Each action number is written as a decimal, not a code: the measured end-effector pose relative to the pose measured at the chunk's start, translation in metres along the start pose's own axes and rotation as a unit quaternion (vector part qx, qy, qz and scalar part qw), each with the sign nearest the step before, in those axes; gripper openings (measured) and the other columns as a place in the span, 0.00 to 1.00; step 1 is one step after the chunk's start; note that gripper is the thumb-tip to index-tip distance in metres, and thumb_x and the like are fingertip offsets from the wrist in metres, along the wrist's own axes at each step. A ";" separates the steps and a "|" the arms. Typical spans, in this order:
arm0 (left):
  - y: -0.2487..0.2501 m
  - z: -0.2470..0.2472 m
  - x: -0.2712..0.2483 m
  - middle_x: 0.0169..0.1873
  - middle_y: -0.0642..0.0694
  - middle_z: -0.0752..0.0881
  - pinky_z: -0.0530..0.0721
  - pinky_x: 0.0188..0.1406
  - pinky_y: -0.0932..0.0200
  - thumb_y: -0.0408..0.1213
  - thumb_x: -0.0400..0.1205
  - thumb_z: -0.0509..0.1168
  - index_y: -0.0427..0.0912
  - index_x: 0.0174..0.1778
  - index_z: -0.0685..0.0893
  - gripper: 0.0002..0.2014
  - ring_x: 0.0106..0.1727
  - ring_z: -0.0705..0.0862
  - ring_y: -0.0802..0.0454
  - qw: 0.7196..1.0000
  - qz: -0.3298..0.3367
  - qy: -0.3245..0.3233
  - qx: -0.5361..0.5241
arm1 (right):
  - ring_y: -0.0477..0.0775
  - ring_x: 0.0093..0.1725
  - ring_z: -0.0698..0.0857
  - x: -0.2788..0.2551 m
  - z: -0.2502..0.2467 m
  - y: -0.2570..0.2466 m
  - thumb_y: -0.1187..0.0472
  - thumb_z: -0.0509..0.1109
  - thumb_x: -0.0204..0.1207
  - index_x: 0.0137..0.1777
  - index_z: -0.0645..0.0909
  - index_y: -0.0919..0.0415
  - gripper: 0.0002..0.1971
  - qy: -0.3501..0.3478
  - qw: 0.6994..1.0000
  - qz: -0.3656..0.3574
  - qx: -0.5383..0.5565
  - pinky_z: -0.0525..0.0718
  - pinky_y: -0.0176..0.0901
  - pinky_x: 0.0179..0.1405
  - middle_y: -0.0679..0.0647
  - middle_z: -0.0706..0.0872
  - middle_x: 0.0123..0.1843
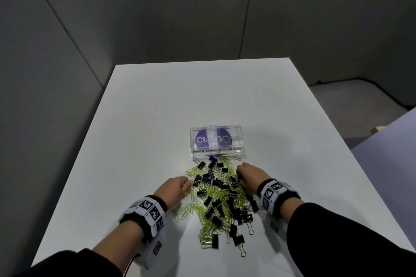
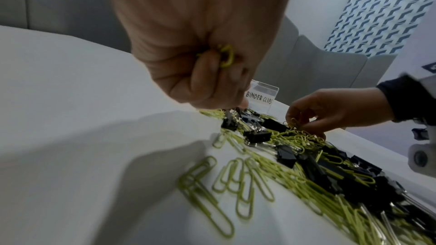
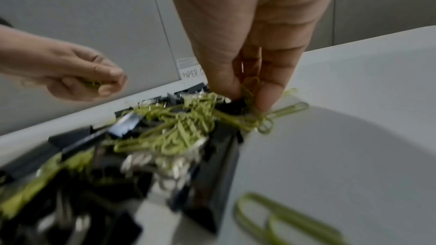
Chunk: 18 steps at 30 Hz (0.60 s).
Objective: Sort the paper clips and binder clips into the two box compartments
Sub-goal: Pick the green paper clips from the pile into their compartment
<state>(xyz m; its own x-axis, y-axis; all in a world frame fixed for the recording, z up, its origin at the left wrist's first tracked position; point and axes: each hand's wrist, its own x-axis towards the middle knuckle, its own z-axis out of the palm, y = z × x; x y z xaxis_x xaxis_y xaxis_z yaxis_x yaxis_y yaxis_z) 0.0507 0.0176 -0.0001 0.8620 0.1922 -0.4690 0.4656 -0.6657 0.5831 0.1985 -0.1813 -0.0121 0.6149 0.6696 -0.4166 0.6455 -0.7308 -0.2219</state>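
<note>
My left hand (image 2: 200,47) curls around green paper clips (image 2: 227,57) at frame centre-left. My right hand (image 3: 254,47) pinches paper clips from the mixed pile (image 1: 221,198), just below the clear two-compartment box (image 1: 217,141) on the white table (image 1: 157,119).

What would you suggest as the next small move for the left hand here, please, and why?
Probably carry the left hand forward to the box's compartment labelled PAPER CLIPS and release there: its curled fingers already hold green paper clips, and both compartments look empty.
</note>
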 end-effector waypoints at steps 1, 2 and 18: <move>0.002 -0.003 -0.001 0.30 0.53 0.76 0.71 0.35 0.67 0.47 0.87 0.48 0.51 0.33 0.73 0.18 0.32 0.74 0.57 1.000 -0.001 -0.005 0.007 | 0.60 0.52 0.81 -0.001 -0.005 0.001 0.65 0.59 0.79 0.57 0.75 0.64 0.09 -0.004 1.000 0.000 0.015 0.80 0.49 0.54 0.61 0.79 0.58; 0.004 -0.007 -0.001 0.33 0.51 0.78 0.72 0.37 0.65 0.46 0.88 0.48 0.49 0.35 0.74 0.17 0.36 0.75 0.55 1.000 0.000 -0.010 0.018 | 0.58 0.50 0.80 -0.002 -0.011 0.002 0.64 0.61 0.79 0.57 0.75 0.64 0.09 -0.005 1.000 -0.003 0.031 0.80 0.46 0.52 0.60 0.80 0.58; 0.056 -0.099 0.056 0.60 0.34 0.81 0.72 0.33 0.63 0.29 0.86 0.48 0.40 0.66 0.77 0.18 0.42 0.76 0.47 0.998 0.016 0.056 0.001 | 0.57 0.42 0.78 0.082 -0.090 -0.070 0.68 0.58 0.79 0.53 0.82 0.66 0.11 0.070 0.992 -0.066 0.084 0.74 0.44 0.42 0.64 0.87 0.52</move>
<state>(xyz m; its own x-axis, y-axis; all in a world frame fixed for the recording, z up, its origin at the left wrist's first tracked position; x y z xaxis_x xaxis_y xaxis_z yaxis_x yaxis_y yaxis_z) 0.1448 0.0624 0.0717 0.8935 0.2502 -0.3728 0.4372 -0.6736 0.5959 0.2442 -0.0634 0.0485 0.5947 0.7643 -0.2493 0.6473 -0.6391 -0.4153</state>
